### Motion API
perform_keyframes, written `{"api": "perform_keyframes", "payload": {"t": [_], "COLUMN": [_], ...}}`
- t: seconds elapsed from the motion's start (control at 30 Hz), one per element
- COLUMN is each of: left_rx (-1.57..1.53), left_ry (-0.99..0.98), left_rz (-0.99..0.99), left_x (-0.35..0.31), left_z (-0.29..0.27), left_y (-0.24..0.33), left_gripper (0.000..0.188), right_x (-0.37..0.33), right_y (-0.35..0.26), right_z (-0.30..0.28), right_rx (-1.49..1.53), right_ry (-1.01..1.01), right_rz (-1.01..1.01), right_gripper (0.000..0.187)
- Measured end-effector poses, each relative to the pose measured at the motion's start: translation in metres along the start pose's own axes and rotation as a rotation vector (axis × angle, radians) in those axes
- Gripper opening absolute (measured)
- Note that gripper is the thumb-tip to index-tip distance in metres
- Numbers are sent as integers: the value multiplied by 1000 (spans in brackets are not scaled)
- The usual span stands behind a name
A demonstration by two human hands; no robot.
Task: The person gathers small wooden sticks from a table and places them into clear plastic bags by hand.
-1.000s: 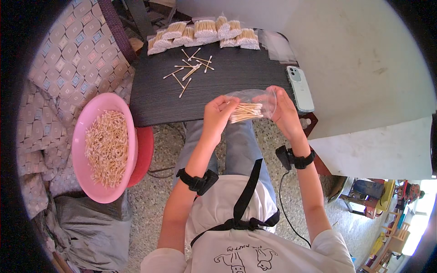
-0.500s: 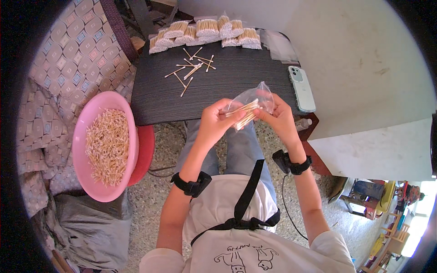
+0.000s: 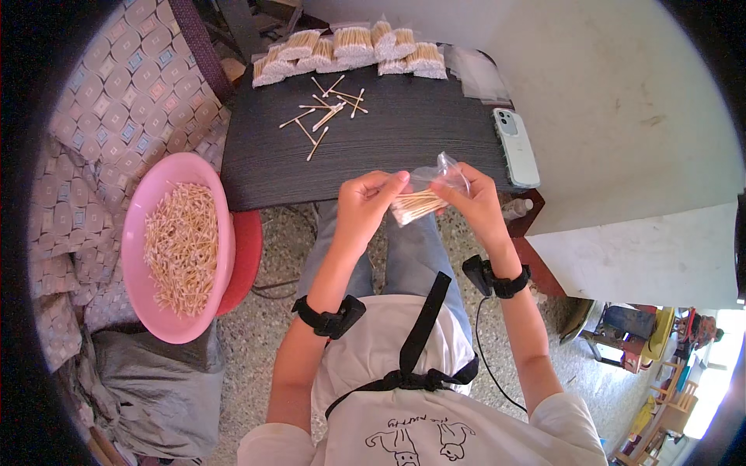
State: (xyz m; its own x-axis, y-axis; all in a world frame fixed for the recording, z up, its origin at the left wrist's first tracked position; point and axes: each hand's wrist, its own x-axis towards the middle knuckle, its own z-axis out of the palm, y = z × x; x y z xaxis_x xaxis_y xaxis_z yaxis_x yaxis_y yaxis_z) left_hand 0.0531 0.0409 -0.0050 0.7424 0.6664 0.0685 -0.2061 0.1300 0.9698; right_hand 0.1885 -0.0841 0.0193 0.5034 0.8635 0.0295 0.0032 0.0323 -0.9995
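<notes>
Between my hands, just over the table's near edge, is a clear plastic bag with a bundle of cotton swabs lying in it. My left hand pinches the bag's left side between thumb and fingers. On the other side my right hand grips the bag, its thumb over the ends of the swabs. Several loose cotton swabs lie scattered on the dark table. A row of filled swab bags is stacked along the far edge.
A pink basin full of loose swabs rests on a red stool at the left. Flat clear bags lie at the table's far right, with a pale phone nearer. A wall borders the right side.
The swabs have dropped lower inside the bag and lie more level. My left thumb has moved off the bundle up to the bag's edge.
</notes>
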Motion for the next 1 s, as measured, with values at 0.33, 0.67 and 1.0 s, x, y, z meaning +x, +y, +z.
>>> {"api": "perform_keyframes", "payload": {"t": [0.33,0.67,1.0], "left_rx": [-107,-160,-172], "left_ry": [9,-145,-141], "left_rz": [-146,-95,-87], "left_x": [1,-12,-12], "left_z": [-6,-3,-8], "left_y": [1,11,6], "left_gripper": [23,34,21], "right_x": [0,-6,-7], "right_y": [0,6,2], "right_z": [8,6,9], "right_rx": [-95,-190,-42], "right_ry": [170,231,164], "right_rz": [-25,-134,-88], "right_gripper": [14,14,13]}}
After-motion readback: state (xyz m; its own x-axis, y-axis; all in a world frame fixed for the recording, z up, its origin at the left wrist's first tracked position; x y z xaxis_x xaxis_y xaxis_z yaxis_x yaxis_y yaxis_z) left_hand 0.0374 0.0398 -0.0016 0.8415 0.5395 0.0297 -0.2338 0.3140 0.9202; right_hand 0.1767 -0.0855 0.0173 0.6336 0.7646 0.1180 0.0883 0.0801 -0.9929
